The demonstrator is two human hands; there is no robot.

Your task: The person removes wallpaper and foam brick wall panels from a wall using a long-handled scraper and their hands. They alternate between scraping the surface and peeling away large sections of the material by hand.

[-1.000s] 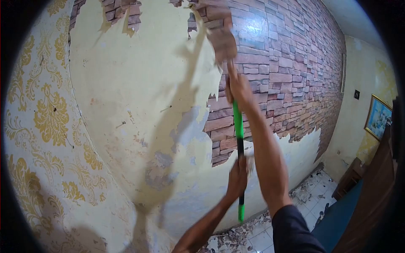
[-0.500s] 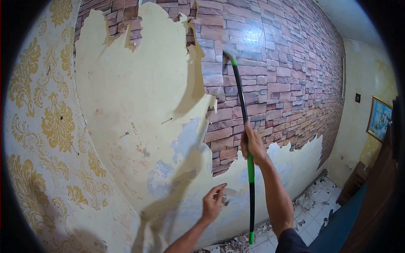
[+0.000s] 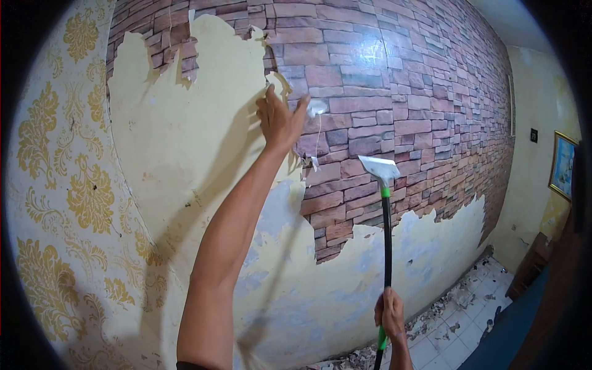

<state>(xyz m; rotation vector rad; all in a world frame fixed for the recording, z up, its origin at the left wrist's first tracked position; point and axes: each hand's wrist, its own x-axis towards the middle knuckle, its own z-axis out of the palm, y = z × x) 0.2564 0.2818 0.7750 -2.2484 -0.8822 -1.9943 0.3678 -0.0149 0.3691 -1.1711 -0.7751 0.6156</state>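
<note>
Right hand has its fingers wrapped round the scraper, blade up in front of the stone-print wallpaper. Left hand: fingers spread at the torn edge, contact unclear. Risk, I reckon: one-handed on a long handle, blade could swing and gouge; a hard tug could rip paper short. No readable branding; dark sign too small.
</note>
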